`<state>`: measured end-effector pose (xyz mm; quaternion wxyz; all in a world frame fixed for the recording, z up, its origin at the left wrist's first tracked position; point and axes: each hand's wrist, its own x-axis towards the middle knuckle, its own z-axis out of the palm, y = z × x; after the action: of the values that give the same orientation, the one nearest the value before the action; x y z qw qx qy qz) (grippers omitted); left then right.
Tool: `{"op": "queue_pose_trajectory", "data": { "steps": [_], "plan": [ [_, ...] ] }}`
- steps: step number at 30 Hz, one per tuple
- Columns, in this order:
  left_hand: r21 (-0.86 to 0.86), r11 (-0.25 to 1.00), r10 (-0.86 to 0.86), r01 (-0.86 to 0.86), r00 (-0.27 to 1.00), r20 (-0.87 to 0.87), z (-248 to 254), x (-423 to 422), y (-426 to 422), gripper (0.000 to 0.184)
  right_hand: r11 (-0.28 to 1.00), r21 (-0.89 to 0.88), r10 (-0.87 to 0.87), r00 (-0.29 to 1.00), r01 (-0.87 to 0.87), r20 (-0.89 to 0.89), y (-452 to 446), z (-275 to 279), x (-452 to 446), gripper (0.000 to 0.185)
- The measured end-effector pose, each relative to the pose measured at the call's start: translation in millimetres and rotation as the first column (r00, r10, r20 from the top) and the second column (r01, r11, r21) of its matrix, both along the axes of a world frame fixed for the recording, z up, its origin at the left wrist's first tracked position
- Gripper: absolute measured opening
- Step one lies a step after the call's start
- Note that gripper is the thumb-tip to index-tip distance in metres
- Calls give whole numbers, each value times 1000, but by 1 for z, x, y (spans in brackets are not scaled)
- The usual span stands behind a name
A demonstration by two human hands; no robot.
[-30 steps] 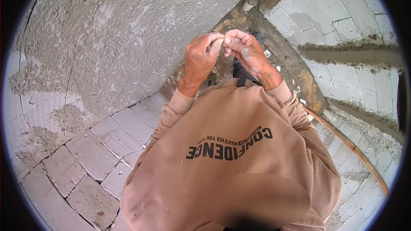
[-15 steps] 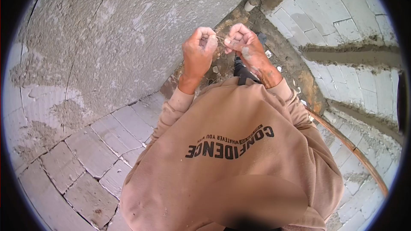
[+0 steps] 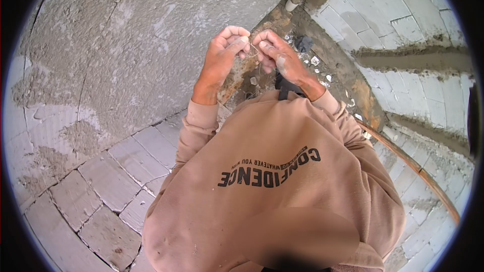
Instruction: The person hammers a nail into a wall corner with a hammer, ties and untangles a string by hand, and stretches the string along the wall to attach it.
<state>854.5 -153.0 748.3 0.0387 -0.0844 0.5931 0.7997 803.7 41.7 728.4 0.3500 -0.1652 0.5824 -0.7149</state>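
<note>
A thin, pale string [image 3: 254, 53] runs between my two hands in front of my chest, and a loose strand of it hangs below the fingers. My left hand [image 3: 225, 55] is closed, with thumb and forefinger pinching one part of the string. Close beside it, my right hand [image 3: 282, 59] has curled fingers and pinches the string too. Pale, dried smears mark the back of the right hand. The string's ends are too thin to make out.
A rough plastered wall [image 3: 151, 35] stands on the left, and a block wall [image 3: 388, 15] with mortar-filled grooves on the right. White rubble [image 3: 315, 61], a dark lump [image 3: 303, 44] and a pipe stub [image 3: 291, 3] lie below. A wooden pole [image 3: 403, 158] leans at right.
Both hands have shifted slightly left, the left wrist turning outward. The string now shows a longer hanging loop between the fingers.
</note>
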Motion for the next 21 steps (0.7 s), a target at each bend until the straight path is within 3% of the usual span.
{"op": "queue_pose_trajectory", "data": {
  "steps": [2, 8, 10, 13, 16, 18, 21],
  "plan": [
    [78, 997, -1, -2, 999, 49, -2, -1, -7, 11, 993, 110, -24, 996, 33, -83, 1, 1, -1, 21],
    [176, 984, -56, 33, 990, 131, -17, -23, -12, 17, 985, 169, -5, 978, 41, -209, 6, -17, -14, 20],
    [135, 989, -88, 66, 983, 162, -38, -37, -12, 26, 990, 95, -94, 989, 106, -118, 6, -27, -20, 20],
    [332, 942, -21, -44, 982, 188, -73, -71, 17, 49, 971, -4, -237, 971, 237, 37, 2, -42, -46, 18],
    [572, 820, -261, 34, 911, 319, -131, -100, 51, 69, 903, 10, -426, 895, 429, 132, 1, -88, -91, 17],
    [574, 818, -314, 20, 852, 418, -181, -105, 67, 71, 815, 73, -578, 799, 574, 166, 1, -132, -135, 17],
    [152, 985, -155, 78, 777, 610, -197, -125, 74, 57, 669, 99, -742, 653, 737, 153, 7, -242, -218, 9]
  ]
}}
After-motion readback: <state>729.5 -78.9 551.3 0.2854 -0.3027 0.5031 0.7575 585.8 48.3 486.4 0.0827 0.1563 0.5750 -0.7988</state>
